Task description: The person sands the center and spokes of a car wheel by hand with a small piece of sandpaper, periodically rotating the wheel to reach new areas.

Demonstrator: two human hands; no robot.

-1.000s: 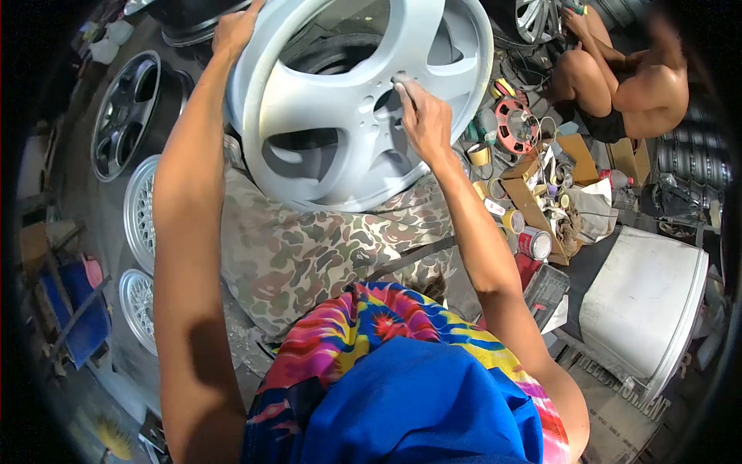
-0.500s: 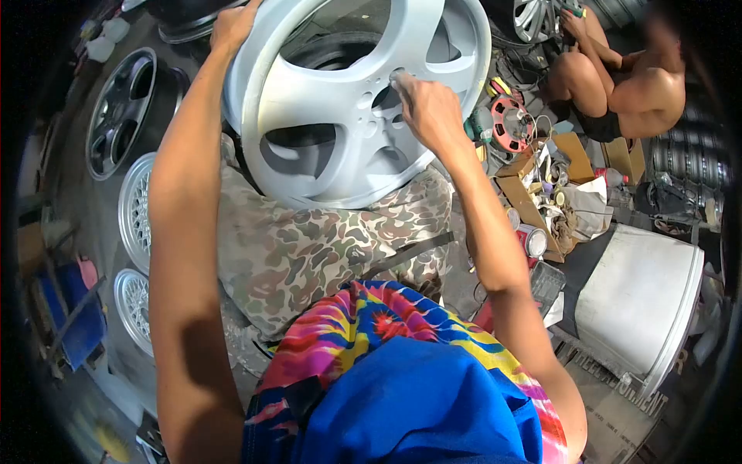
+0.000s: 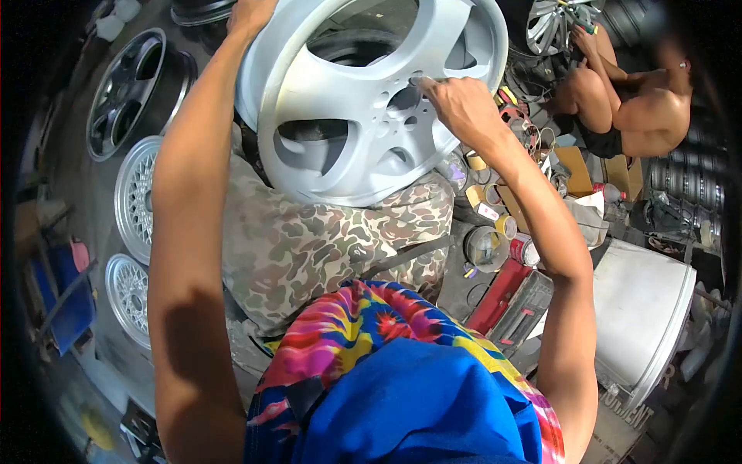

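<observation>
A grey, primer-coloured wheel rim (image 3: pixel 309 100) with wide spokes stands tilted in front of me, its lower edge against a camouflage cloth (image 3: pixel 309 232). My left hand (image 3: pixel 252 15) is closed on the rim's upper left edge; the top of the frame cuts off part of it. At the centre, beside a lug hole near the hub bore, my right hand (image 3: pixel 465 110) presses its pinched fingertips to the rim's face. Whatever lies under those fingertips, if anything, is too small to make out.
At the left stand a dark rim (image 3: pixel 127 93) and two silver mesh rims (image 3: pixel 135 197). On the right are a red toolbox (image 3: pixel 510 301), a tape roll (image 3: pixel 506 226), cardboard boxes (image 3: pixel 573 170) and a white container (image 3: pixel 641 301). Another person (image 3: pixel 645 100) crouches at the upper right, handling a rim (image 3: pixel 553 27).
My right hand has shifted slightly right along the hub area, its elbow swinging outward. The view has moved a little, so the rim sits farther right. My left hand keeps its hold.
</observation>
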